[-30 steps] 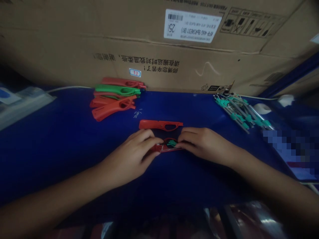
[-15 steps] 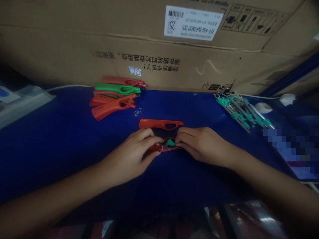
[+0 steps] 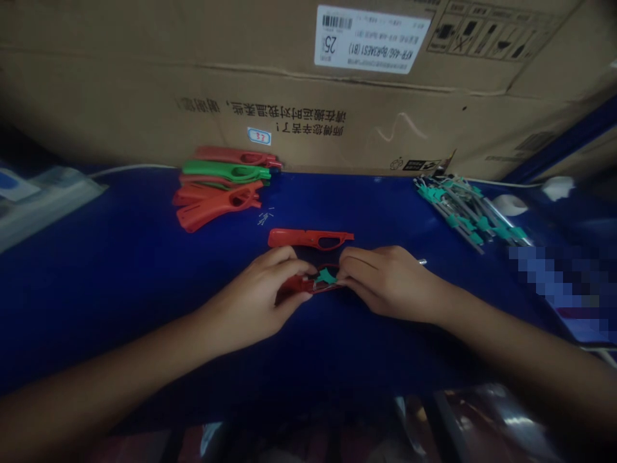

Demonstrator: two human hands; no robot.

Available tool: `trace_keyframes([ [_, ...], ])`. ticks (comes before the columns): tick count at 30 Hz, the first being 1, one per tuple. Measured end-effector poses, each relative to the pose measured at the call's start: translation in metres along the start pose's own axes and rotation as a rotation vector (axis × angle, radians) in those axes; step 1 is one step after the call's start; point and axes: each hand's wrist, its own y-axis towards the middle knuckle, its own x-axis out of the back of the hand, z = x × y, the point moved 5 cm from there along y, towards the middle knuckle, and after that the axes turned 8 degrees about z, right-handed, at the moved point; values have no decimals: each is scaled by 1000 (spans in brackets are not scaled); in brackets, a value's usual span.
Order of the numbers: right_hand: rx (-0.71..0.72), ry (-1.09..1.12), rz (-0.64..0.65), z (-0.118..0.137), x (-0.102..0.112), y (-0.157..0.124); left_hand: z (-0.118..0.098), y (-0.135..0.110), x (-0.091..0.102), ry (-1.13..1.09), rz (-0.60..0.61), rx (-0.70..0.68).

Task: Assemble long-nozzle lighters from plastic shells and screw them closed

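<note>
Between my hands lies a red lighter shell half (image 3: 291, 285), its hollow side up. My left hand (image 3: 265, 292) pinches its wide end between thumb and fingers. My right hand (image 3: 380, 280) has its fingers closed on a lighter's inner rod at the narrow end. The rod's green trigger (image 3: 328, 276) sits in or just over the shell's opening, with thin wires beside it. The rod's metal tip (image 3: 423, 262) sticks out past my right hand; its middle is hidden. Just beyond my hands another red shell half (image 3: 292, 238) lies on the blue table, untouched.
Red and green shells (image 3: 216, 199) are piled at the back left, with small metal pins (image 3: 265, 217) near them. Several rods with green triggers (image 3: 470, 209) lie at the back right. A large cardboard box (image 3: 144, 109) stands behind the blue table (image 3: 120, 276).
My right hand has shifted slightly left, and the green trigger has moved left with it towards my left hand. The rod's metal tip now shows behind the right hand.
</note>
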Motion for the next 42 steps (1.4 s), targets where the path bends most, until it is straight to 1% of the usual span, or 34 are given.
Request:
trace_keyframes([
  [10,-29,43,86,0,-3,1,1,0,-2,-12,13,22],
  [20,-56,55,84,2,-3,0,1,-2,-3,19,-5,5],
  [24,-49,-2,117,5,-3,0,-3,-4,-2,52,-9,-28],
  [26,-70,-14,134,7,-3,-1,-6,-4,-2,84,-1,-57],
  [28,-113,21,119,7,-1,-1,-8,-4,-3,116,15,-76],
  [30,-153,96,62,6,1,-1,-9,-3,-3,136,20,-80],
  [33,-138,166,-17,9,2,0,-9,-2,-3,127,-2,-78],
  [37,-70,98,20,15,-6,3,-8,-2,-3,102,-13,-71],
  [39,-72,78,43,16,-10,4,-7,-2,-4,101,0,-61],
  [42,-111,116,34,15,-12,6,-8,-2,-4,101,12,-64],
])
